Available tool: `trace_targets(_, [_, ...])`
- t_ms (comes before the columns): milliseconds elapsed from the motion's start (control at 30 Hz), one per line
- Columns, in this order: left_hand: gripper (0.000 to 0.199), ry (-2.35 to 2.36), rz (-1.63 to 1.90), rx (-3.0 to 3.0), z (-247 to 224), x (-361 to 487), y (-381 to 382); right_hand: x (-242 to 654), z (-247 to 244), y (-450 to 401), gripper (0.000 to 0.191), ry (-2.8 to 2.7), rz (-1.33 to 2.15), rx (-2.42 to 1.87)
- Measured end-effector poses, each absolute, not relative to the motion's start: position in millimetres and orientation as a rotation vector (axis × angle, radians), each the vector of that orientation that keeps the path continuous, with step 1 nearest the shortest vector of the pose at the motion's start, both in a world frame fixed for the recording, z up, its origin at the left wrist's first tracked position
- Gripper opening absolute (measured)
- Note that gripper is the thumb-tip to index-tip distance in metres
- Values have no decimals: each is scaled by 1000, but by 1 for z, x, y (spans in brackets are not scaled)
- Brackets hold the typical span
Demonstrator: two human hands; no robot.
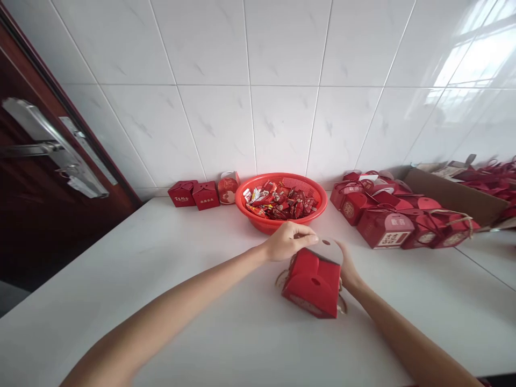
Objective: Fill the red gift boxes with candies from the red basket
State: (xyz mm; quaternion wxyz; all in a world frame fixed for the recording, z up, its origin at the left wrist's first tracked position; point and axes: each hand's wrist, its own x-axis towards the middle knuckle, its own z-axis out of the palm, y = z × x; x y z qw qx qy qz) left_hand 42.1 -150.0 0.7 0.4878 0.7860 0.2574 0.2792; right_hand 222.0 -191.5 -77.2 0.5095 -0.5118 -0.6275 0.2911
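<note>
A red paper candy box (312,285) stands on the white table, with twine cord showing at both sides. Its far flap is raised, pale inner side towards me, while the near flap leans inward over the top. My left hand (288,240) pinches the left edge of that far flap between thumb and fingers. Behind the box's right side is my right hand (347,264); its fingers are mostly hidden by the flap and box. Just beyond the hands sits a red plastic basket (263,224) holding many wrapped candies (282,201).
Two dark red boxes (206,196) and a lighter round-topped box (228,188) stand by the tiled wall, left of the basket. Several red gift boxes (385,228) cluster at right, before a cardboard carton (455,193) of red items. A wooden door (48,215) is at far left.
</note>
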Motion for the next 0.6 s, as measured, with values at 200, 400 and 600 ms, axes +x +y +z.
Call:
trace_targets(200, [27, 723, 824, 2053, -8, 37, -141, 237, -64, -185, 24, -1209, 572, -1202])
trace_targets(400, [31, 831, 832, 2165, -15, 3, -135, 224, -50, -212, 18, -1683, 301, -1026])
trace_targets(600, [31, 914, 951, 2241, -10, -17, -143, 201, -55, -226, 45, -2086, 133, -968])
